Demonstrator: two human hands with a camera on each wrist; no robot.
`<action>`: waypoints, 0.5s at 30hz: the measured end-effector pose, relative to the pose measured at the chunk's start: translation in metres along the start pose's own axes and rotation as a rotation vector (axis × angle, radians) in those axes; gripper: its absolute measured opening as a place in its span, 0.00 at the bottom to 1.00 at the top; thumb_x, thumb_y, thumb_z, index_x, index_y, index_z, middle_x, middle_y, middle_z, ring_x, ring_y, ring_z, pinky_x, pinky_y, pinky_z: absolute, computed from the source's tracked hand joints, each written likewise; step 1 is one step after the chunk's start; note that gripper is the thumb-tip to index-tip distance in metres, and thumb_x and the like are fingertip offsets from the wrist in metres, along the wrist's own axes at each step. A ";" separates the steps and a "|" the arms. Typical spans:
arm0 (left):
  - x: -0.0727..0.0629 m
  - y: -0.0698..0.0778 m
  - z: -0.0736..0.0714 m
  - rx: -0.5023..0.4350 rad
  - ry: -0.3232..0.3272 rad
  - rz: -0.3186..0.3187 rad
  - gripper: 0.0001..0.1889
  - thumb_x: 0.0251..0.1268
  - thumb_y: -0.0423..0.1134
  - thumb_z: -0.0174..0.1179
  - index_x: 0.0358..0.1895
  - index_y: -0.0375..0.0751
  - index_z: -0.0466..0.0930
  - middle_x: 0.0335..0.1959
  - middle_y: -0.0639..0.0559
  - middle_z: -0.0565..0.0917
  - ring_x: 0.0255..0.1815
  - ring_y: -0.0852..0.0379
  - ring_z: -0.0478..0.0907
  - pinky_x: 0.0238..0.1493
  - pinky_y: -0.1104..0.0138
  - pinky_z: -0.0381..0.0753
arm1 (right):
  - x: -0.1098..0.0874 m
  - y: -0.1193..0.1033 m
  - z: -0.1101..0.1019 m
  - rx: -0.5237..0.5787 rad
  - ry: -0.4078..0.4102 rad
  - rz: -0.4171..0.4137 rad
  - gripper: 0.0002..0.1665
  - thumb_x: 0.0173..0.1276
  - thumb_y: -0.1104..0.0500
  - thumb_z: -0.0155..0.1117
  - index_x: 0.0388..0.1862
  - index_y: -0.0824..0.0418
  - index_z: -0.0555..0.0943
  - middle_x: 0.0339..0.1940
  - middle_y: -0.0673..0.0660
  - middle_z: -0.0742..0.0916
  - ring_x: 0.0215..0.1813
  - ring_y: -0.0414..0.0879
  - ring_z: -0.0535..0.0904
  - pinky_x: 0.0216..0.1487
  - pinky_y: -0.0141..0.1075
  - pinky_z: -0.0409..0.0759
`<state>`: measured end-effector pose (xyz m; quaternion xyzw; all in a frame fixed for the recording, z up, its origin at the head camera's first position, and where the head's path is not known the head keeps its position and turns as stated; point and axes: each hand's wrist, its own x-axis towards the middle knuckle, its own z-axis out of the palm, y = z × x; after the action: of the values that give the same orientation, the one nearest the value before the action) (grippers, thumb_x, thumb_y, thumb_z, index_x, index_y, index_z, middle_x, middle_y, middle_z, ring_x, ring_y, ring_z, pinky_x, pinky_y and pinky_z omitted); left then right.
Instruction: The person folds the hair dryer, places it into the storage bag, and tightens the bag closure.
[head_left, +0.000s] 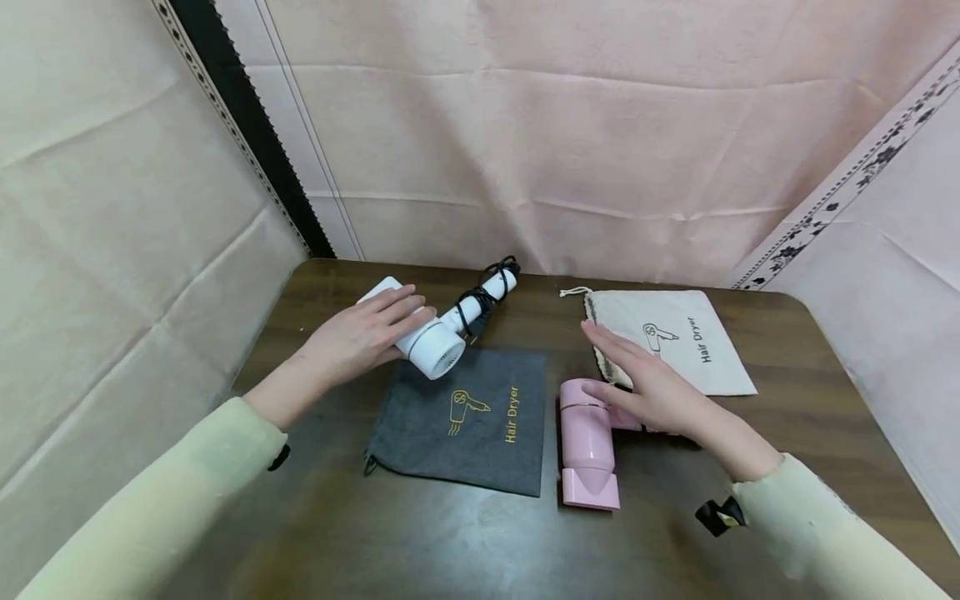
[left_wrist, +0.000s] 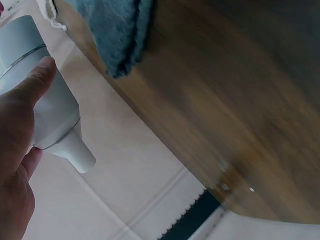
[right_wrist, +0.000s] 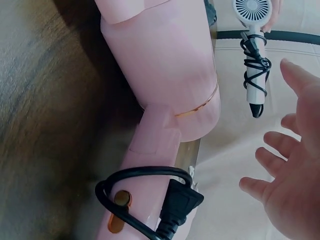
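In the head view my left hand (head_left: 360, 335) grips the barrel of a white hair dryer (head_left: 433, 347), which is raised and tilted above the far edge of a dark grey pouch (head_left: 468, 454). Its thumb lies along the barrel in the left wrist view. A black cord is wound around the dryer's handle (right_wrist: 255, 75). My right hand (head_left: 660, 387) hovers with spread fingers over a pink hair dryer (head_left: 587, 437) lying on the table. In the right wrist view this hand (right_wrist: 300, 165) holds nothing, apart from the pink dryer's handle with its black plug (right_wrist: 180, 202).
A white drawstring pouch (head_left: 693, 350) printed "Hair Dryer" lies at the back right of the brown wooden table (head_left: 330, 517). The grey pouch carries the same words in gold. Pale cloth (head_left: 600, 142) hangs behind the table and along both sides.
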<state>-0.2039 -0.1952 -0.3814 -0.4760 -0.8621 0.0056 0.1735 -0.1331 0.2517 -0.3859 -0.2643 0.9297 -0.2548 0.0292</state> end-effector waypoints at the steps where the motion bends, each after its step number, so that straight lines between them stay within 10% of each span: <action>1: 0.002 0.002 0.000 0.000 0.000 0.006 0.43 0.53 0.42 0.84 0.74 0.40 0.75 0.70 0.38 0.79 0.77 0.37 0.71 0.74 0.45 0.75 | 0.001 0.000 0.001 0.010 0.004 0.005 0.49 0.80 0.45 0.66 0.90 0.52 0.54 0.89 0.57 0.61 0.87 0.60 0.57 0.80 0.64 0.62; 15: 0.027 0.037 0.007 0.072 0.096 0.099 0.43 0.55 0.44 0.84 0.74 0.42 0.74 0.69 0.41 0.79 0.75 0.39 0.73 0.73 0.50 0.77 | 0.028 -0.004 0.012 0.263 0.037 0.095 0.51 0.85 0.46 0.58 0.91 0.51 0.38 0.91 0.54 0.50 0.88 0.62 0.53 0.83 0.61 0.58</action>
<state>-0.1888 -0.1516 -0.3868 -0.5111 -0.8275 0.0223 0.2313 -0.1528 0.2292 -0.3925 -0.2092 0.9002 -0.3774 0.0584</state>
